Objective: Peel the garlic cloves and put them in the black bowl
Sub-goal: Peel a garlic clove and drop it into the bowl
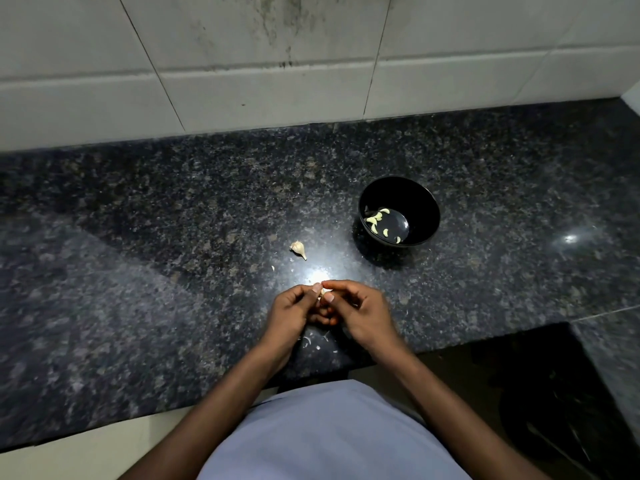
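Both hands meet over the near part of the dark granite counter. My left hand (294, 311) and my right hand (356, 311) pinch one small garlic clove (322, 292) between thumbs and fingertips; most of the clove is hidden by the fingers. The black bowl (420, 202) stands to the upper right of the hands and holds several peeled pale cloves (377, 219). A piece of garlic bulb (298, 248) with its papery skin lies on the counter just beyond the hands, to the left of the bowl.
Bits of white garlic skin (313, 342) lie on the counter (138, 237) under my wrists, and a few specks near the bulb piece. A white tiled wall (277, 81) closes the back. The counter's front edge steps back at the right, over a dark gap.
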